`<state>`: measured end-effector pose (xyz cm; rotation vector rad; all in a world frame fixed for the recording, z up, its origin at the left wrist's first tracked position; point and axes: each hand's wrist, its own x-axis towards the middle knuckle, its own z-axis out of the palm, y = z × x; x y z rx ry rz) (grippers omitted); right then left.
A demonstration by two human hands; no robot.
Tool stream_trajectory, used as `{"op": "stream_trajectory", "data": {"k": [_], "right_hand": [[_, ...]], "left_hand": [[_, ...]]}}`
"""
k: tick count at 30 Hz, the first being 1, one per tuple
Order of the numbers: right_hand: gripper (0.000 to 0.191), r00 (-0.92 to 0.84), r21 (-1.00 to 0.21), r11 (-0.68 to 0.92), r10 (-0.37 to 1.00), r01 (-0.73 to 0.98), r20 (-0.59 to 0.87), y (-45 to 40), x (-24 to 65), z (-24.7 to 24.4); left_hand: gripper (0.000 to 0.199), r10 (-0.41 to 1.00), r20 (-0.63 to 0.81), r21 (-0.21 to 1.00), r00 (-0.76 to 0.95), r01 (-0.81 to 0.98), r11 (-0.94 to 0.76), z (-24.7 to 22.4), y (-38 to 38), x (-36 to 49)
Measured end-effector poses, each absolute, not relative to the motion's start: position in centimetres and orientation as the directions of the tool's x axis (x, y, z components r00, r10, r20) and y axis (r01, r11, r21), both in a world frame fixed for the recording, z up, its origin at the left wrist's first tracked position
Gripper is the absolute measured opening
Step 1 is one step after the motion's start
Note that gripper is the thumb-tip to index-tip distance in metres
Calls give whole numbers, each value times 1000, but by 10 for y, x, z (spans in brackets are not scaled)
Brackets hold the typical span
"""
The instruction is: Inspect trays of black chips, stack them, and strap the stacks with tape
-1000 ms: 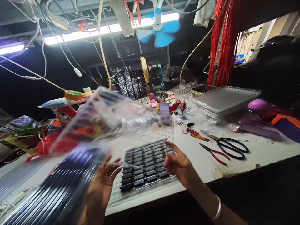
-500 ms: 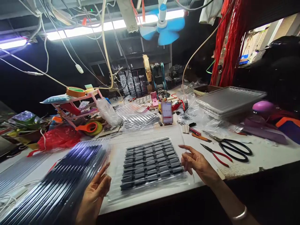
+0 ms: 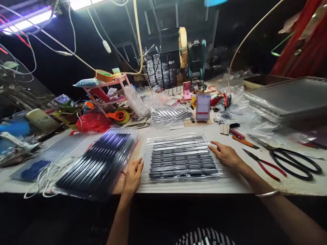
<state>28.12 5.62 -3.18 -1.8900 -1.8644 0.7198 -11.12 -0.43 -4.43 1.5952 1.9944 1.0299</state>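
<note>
Head view shows a clear ridged tray (image 3: pixel 214 177) lying flat on the white table (image 3: pixel 163 189), in front of the person, with rows of black parts (image 3: pixel 184 161) visible through its plastic. I take this tray as my landmark. It lies between the two hands, and its long axis appears to go from left to right, so each hand is at one short end. The right hand (image 3: pixel 226 156) seems the nearer one: its fingertips are at the right edge, with the index finger stretched forward, but the thumb is hidden and I cannot tell if it pinches. The left hand (image 3: pixel 133 173) is just beside the left edge, its fingers loosely bent and not closed on anything; contact is not clear. Left of the tray lies a dark ridged stack (image 3: pixel 94 163); to its right, the red-handled pliers (image 3: pixel 267 165).
</note>
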Motion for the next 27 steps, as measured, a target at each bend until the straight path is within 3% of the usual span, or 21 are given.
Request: {"op": "stream_trajectory", "data": {"k": [10,12,17,24,27], "right_hand": [[59,-218,-490,132,968,862,-121,57,274,-29],[60,-219,-572,79,959,816,-181,57,278,-27],[77,-260,-812,-236,868,534,-423,52,284,-17],[66,-277,-859,-98,923,502,-267,59,279,-20],[67,-269,-874,-144,917,465,-293,58,281,-21]], "left_hand": [[44,971,105,781,-214,622,53,-43,20,-119],[45,975,93,783,-203,619,54,-40,17,-117],[45,976,67,783,-206,617,76,-33,7,-114],[46,968,59,765,-245,633,114,-29,24,-110],[44,970,77,763,-233,640,93,-26,27,-105]]}}
